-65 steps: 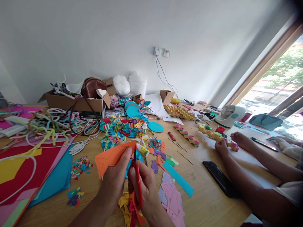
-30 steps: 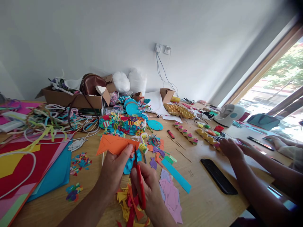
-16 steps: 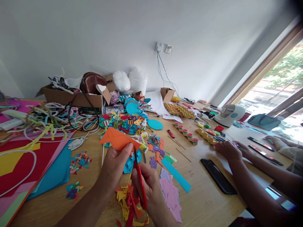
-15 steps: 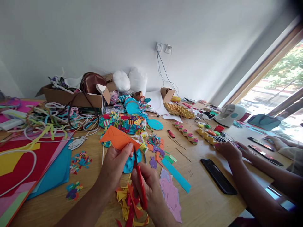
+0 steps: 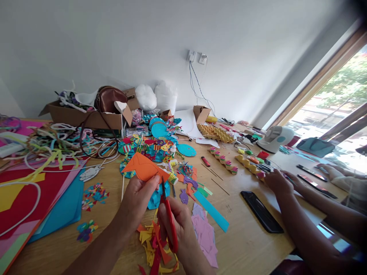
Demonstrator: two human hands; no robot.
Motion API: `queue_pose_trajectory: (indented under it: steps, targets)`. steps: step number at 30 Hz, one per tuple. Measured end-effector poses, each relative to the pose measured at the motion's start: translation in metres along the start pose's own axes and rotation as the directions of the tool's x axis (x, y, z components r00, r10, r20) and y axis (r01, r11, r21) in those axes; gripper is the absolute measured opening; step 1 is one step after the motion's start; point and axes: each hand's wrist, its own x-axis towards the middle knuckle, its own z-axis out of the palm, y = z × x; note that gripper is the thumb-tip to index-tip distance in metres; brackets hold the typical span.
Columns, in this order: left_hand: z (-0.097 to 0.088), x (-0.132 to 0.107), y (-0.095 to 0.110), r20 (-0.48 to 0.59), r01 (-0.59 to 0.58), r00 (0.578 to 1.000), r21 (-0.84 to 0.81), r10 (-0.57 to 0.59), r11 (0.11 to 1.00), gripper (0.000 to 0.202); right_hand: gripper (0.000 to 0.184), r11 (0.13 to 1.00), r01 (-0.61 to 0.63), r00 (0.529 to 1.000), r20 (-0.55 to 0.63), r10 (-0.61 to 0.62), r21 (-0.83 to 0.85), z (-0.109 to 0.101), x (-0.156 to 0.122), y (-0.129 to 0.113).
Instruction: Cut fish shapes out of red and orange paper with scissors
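Note:
A piece of orange paper with a drawn outline is pinched between the thumb and fingers of my left hand. My right hand is wrapped round the handles of red scissors. Their dark blades point up at the right edge of the orange paper, close to my left thumb. Below my hands lies a heap of yellow, red and orange paper scraps. Purple paper pieces and a blue paper strip rest to the right of my right hand.
At the left are coloured paper sheets and small confetti piles. Decorated paper fish and a cardboard box stand behind. A black tray lies to the right, beside a co-worker's hands at a yellow egg-carton strip.
The scissors and orange paper stay almost where they were, with the blades still at the paper's right edge. The whole view has shifted slightly.

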Motion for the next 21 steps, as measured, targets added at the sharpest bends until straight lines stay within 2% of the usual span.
queue_pose_trajectory:
  steps: [8, 13, 21]
  targets:
    - [0.006, -0.001, -0.001, -0.015, 0.053, 0.998, -0.074, -0.054, 0.996, 0.021, 0.055, 0.992, -0.084, 0.995, 0.067, 0.078, 0.093, 0.001, -0.003, -0.015]
    - [0.007, -0.003, -0.001, -0.020, 0.096, 0.995, -0.106, -0.099, 0.990, 0.017, 0.054, 0.994, -0.062, 0.997, 0.051, 0.057, 0.093, 0.000, -0.002, -0.014]
    - [0.006, -0.002, -0.002, 0.025, 0.056, 0.998, -0.095, -0.054, 0.994, 0.019, 0.054, 0.993, -0.056, 0.998, 0.028, 0.053, 0.106, -0.001, -0.002, -0.014]
